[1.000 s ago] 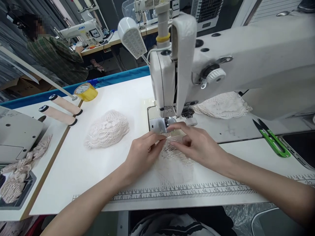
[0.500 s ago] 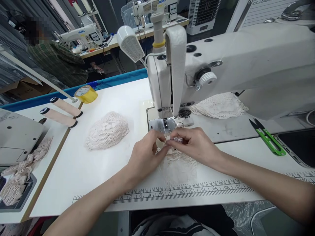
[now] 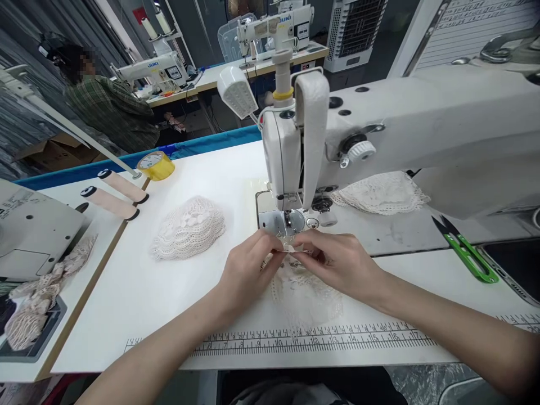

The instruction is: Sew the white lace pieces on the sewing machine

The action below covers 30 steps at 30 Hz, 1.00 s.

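A cream lace piece (image 3: 307, 295) hangs from my fingers and spreads over the table in front of the sewing machine (image 3: 291, 152). My left hand (image 3: 251, 273) pinches its upper edge from the left. From the right, my right hand (image 3: 341, 264) pinches the same edge, with the fingertips of both hands almost meeting. Just beyond them are the presser foot (image 3: 288, 219) and the metal needle plate (image 3: 272, 220); the lace lies on the near side of the foot. Part of the lace is hidden behind my fingers.
Stacked lace pieces (image 3: 189, 228) lie to the left, and more lace (image 3: 382, 193) sits behind the needle area. Green thread snips (image 3: 468, 250) and a phone (image 3: 514, 261) are at the right. Yellow tape (image 3: 156, 165) and thread cones (image 3: 110, 203) stand left. A co-worker (image 3: 109, 107) sits beyond.
The whole view has shifted slightly, so the machine appears lower and further right. Both hands keep their pinch on the lace, and a pale strip of edge now shows between the fingertips.
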Tool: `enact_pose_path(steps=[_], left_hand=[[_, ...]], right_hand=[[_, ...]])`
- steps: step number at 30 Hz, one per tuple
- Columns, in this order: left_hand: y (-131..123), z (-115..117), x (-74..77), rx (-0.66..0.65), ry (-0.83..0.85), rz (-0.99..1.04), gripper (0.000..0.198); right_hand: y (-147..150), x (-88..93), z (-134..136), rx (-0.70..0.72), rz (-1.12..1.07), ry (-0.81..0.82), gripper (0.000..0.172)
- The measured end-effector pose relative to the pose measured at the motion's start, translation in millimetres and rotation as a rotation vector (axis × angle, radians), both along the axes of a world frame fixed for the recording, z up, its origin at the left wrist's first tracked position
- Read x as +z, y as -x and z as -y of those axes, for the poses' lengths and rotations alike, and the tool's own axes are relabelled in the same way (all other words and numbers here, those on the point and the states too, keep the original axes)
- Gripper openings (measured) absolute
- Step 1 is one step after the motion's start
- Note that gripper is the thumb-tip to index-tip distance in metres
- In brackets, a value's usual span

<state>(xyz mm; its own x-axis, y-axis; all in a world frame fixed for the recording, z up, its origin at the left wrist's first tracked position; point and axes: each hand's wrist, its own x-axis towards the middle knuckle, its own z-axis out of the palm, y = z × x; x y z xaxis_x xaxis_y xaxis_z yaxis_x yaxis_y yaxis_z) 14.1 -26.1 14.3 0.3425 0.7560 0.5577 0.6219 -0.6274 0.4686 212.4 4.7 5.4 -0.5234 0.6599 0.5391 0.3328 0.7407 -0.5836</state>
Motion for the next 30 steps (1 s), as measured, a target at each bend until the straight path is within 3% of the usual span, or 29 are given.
enact_pose_path(steps=[4,12,20,25,27,30], left_hand=[[3,-2,-3.4,-0.029,-0.209,-0.068,0.014],[0,-2,-0.8,-0.026,-0.254,-0.087,0.014],[1,-3,3.8,0.004,-0.384,-0.249,0.013],[3,-1,3.2,-0.015,-0.329,-0.213,0.012],[2,0,3.1,-0.011,-0.245,-0.155,0.01],[1,1,1.8,-0.024,-0.198,-0.122,0.023]], right_hand=[[-1,-1.7,2,-0.016,0.023,-0.092,0.014],[-2,-0.7,1,0.022,0.035,-0.178,0.017],[-2,1.0,1,0.022,0.047,-0.233,0.02],[-6,6.2,0,-0.019,0.008,-0.513,0.014],[-9,9.2,1,0.014,0.036,-0.642,0.014],[-13,12.2,1,0.093,0.097,-0.761,0.018]])
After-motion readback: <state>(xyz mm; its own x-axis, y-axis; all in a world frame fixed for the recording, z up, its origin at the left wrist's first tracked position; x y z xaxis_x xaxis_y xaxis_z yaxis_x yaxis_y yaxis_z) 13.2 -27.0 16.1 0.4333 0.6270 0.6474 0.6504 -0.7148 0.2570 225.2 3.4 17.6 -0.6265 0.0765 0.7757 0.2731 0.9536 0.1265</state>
